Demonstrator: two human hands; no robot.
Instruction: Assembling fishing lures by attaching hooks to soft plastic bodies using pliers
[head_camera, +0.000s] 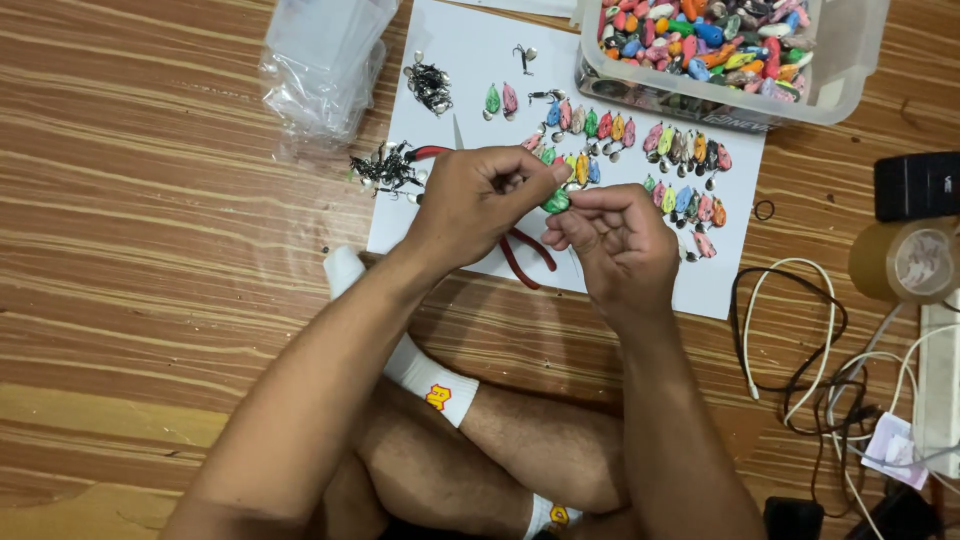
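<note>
Our left hand (478, 200) and right hand (615, 240) pinched together on a green lure (556, 201), above white paper (470, 60), red pliers (525, 260) beneath, painted lures (640, 150) in rows

From my feed I see two bare arms with no sleeves, watch, bracelets or rings. The left hand (478, 200) and right hand (615, 245) are ungloved, fingers (530, 180) bare, nails short. The legs are bare and hairy from knee to ankle. I count white ribbed socks (432, 378) on both feet, each cuff carrying a small yellow-and-red emblem; the second sock (552, 515) shows only partly at the frame's bottom edge.
</note>
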